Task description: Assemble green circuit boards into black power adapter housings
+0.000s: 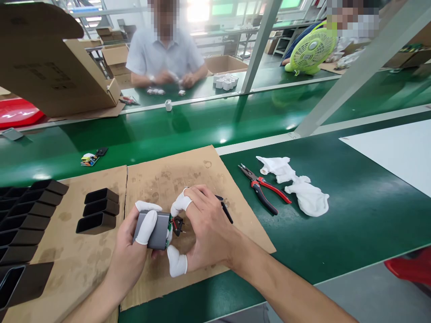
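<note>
My left hand (pixel 129 251), with white finger cots on thumb and forefinger, is wrapped round a small grey housing (pixel 156 229) held over a stained cardboard sheet (pixel 188 175). My right hand (pixel 205 231), also with white cots on its fingertips, pinches a black plug piece with red wires (pixel 177 224) at the housing's open end. A green circuit board edge shows there. A black tool (pixel 226 211) lies under my right hand on the cardboard.
Several black sleeves (pixel 99 211) lie at the left, more stacked at the far left (pixel 23 224). Red-handled pliers (pixel 264 190) and white gloves (pixel 296 186) lie on the green bench. Beyond the conveyor belt (pixel 202 121), another person's hands (pixel 175 78) work with white parts. An open carton (pixel 50 67) stands back left.
</note>
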Available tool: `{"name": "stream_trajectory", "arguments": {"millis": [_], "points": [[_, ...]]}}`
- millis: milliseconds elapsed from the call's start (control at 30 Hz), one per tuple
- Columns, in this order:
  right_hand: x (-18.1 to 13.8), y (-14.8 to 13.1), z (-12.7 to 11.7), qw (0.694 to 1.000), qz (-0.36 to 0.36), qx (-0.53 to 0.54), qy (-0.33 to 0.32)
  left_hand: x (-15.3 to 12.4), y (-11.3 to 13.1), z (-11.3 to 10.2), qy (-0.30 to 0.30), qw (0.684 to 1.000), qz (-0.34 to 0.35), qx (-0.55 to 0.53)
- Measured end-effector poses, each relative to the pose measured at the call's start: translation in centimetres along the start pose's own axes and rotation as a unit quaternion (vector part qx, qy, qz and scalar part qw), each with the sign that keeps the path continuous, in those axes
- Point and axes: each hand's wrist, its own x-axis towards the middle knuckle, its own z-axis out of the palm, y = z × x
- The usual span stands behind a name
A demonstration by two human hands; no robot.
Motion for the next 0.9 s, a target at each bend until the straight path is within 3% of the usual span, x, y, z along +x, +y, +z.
{"name": "stream_trajectory", "arguments": {"millis": [233, 367, 533, 900], "points": [[-0.1, 0.1, -0.1, 1.000, 0.009, -0.001, -0.014, 0.5, -0.4, -0.6, 0.001, 1.000, -0.003, 0.004], [0.0, 0.1, -0.1, 1.000, 0.001, 0.012, 0.018, 1.2, -1.1, -1.2, -0.009, 1.000, 0.005, -0.009], [0.3, 0.3, -0.8, 1.000, 0.004, 0.010, 0.027, 0.3, -0.6, -0.5, 0.027, 0.999, 0.021, 0.018], [0.2, 0.7, -0.3, 0.997, -0.059, -0.054, 0.002, 1.4, -1.3, -1.2, 0.017, 0.997, 0.065, 0.039]]}}
